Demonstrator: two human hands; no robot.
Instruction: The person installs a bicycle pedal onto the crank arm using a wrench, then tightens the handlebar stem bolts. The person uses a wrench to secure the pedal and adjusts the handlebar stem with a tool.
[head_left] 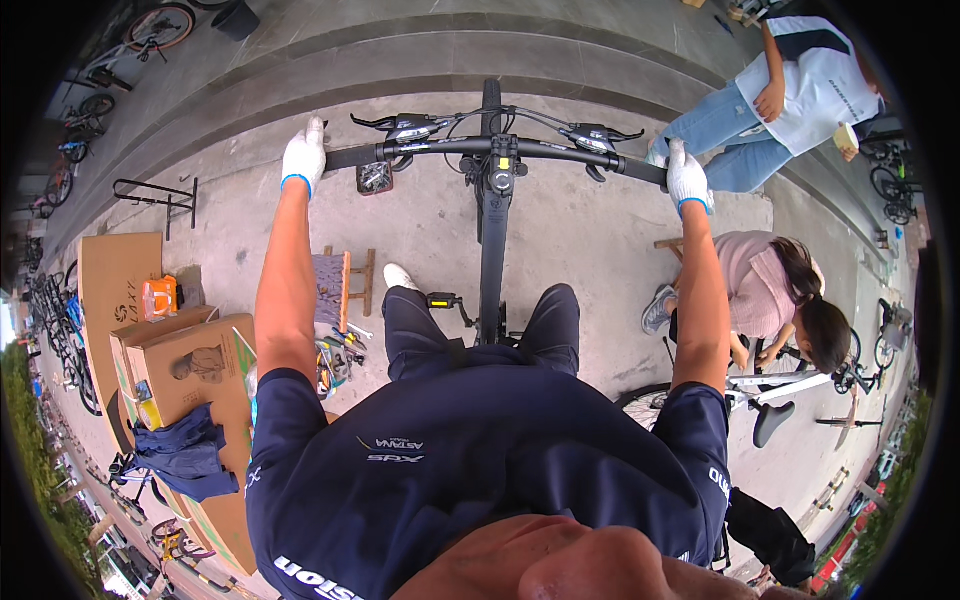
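A bicycle stands upright between my legs, its black handlebar spread crosswise before me. My left hand, in a white glove with a blue cuff, holds the left end of the bar, thumb pointing up. At the opposite end, my right hand, gloved alike, holds the right grip, thumb also raised. The undersides of both hands are hidden. Inboard of the grips sit a left brake lever and a right brake lever. The stem joins the dark frame tube, with the front wheel beyond.
Cardboard boxes and scattered tools lie left, near a small wooden stool. A parts tray sits ahead. One person stands front right; another crouches by a white bicycle. Steps rise ahead.
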